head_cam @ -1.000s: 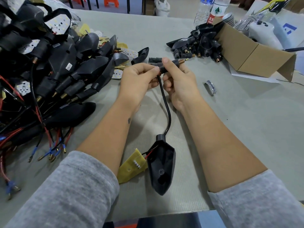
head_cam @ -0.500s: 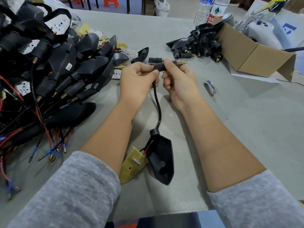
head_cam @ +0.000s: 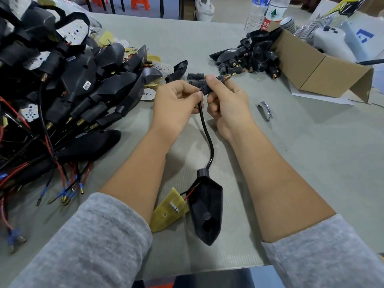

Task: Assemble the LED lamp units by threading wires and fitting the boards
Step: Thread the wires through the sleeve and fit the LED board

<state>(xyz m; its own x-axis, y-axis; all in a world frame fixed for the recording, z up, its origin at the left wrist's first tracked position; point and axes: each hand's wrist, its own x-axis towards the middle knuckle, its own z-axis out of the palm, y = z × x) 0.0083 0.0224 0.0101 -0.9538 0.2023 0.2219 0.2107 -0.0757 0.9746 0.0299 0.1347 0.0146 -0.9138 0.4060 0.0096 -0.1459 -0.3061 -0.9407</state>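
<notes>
Black plastic makes up nearly every part on this grey table (head_cam: 311,163), seen from a head camera looking down at two bare forearms in grey sleeves. Near the middle of the table, the left hand (head_cam: 176,100) pinches the upper end of a black sheathed cable (head_cam: 207,138) between thumb and curled fingers, and the right hand (head_cam: 228,102) grips a black threaded stem (head_cam: 209,85) with a brass tip, thumb on top, fingers curled beneath. The two hands almost touch. The cable curves down toward the near edge and enters a black lamp housing (head_cam: 207,210), which lies on the table beside a yellow LED board (head_cam: 169,210) joined to it by thin red and black wires (head_cam: 188,193). A heap of assembled lamps (head_cam: 72,84) fills the far left corner; loose stems (head_cam: 253,59) lie by a cardboard box (head_cam: 311,65) at the far right. The step looks like feeding the cable through the stem. To do it well, the person should probably keep stem and cable in line, push in short strokes close to the opening so the cable does not buckle, and leave slack so the board's thin wires are not tugged.
</notes>
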